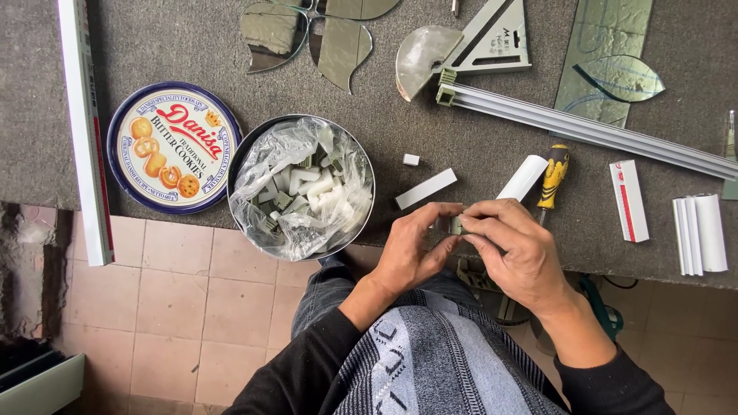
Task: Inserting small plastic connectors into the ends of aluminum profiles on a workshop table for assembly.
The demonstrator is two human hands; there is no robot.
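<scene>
My left hand (pixel 411 250) and my right hand (pixel 511 250) meet at the near edge of a grey felt-covered table (pixel 192 54). Between their fingertips they pinch a small pale plastic piece (pixel 453 225), mostly hidden by the fingers. Left of my hands stands an open round tin (pixel 244 157) lined with a clear plastic bag (pixel 300 184) full of small white and grey plastic pieces. The tin's blue round lid (pixel 174 147) lies flat beside it.
White strips (pixel 425 188) (pixel 523 177), a tiny white block (pixel 411 160), a yellow-handled screwdriver (pixel 553 175), a long grey rail (pixel 584 131), a set square (pixel 496 38), mirror shapes (pixel 307 34), white profile pieces (pixel 629 200) (pixel 699 233) and a long white bar (pixel 84 131) lie around. Tiled floor below.
</scene>
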